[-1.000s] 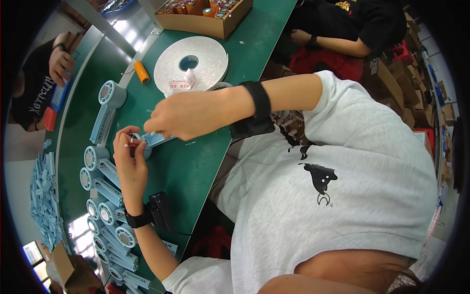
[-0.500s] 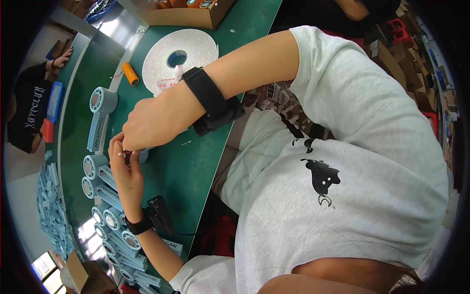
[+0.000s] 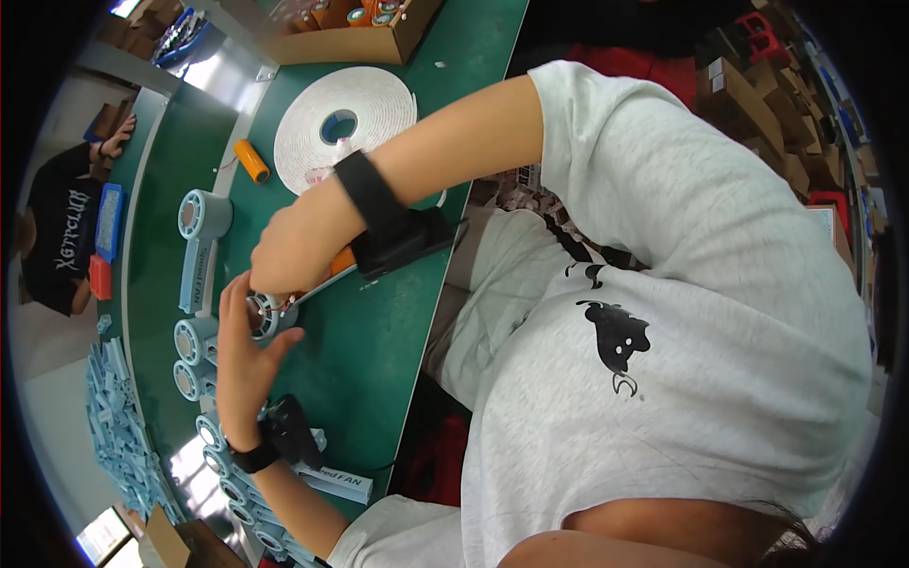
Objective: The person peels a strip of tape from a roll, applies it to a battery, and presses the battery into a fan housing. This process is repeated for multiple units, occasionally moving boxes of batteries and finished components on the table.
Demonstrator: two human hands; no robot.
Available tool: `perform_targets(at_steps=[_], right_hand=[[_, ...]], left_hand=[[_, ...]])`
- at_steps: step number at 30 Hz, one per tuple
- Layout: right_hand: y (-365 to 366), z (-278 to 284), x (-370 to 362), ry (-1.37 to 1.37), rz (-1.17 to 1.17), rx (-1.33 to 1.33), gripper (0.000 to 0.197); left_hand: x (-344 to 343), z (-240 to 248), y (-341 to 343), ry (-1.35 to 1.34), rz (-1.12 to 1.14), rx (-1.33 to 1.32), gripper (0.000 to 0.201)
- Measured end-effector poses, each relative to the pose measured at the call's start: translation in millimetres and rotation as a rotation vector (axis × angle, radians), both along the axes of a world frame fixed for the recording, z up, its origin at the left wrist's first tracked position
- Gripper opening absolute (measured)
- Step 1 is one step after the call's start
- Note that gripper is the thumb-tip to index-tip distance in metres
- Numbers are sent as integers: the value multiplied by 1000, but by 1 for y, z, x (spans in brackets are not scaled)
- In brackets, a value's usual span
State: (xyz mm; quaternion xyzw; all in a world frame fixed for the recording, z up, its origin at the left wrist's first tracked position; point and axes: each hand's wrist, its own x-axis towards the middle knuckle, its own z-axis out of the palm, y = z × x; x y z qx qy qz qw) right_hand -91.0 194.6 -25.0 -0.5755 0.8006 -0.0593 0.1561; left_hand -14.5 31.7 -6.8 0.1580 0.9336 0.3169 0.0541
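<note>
Pale-blue fan (image 3: pixel 278 320) right in the thick of it, over the green table (image 3: pixel 369 341), its round head beside the left hand (image 3: pixel 248 355) and its handle running up under the right wrist! Left thumb stands well apart from the fingers, fan head showing in that gap; right hand (image 3: pixel 308 244) arches over the fan, its fingertips hidden underneath, so whether they pinch anything, I cannot tell. Thin wires (image 3: pixel 286 303) poke out below it, an orange cylinder (image 3: pixel 342 261) peeks past its wrist, and up the table sits a big white tape roll (image 3: pixel 298 142), near a loose orange cell (image 3: pixel 252 162).
</note>
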Motion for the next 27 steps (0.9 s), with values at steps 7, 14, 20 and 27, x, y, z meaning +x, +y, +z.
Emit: perform_targets(at_steps=[7, 14, 20, 27], right_hand=[[118, 60, -13, -309, -320, -983, 42], [164, 46, 10, -29, -695, -677, 25], [200, 20, 30, -132, -960, -601, 24], [173, 24, 24, -173, -1006, -395, 36]], left_hand=[[-27, 49, -24, 324, 141, -116, 44], [-224, 21, -142, 392, 400, -192, 39], [-264, -10, -207, 34, 339, -398, 50], [-98, 68, 26, 369, -508, -523, 59]])
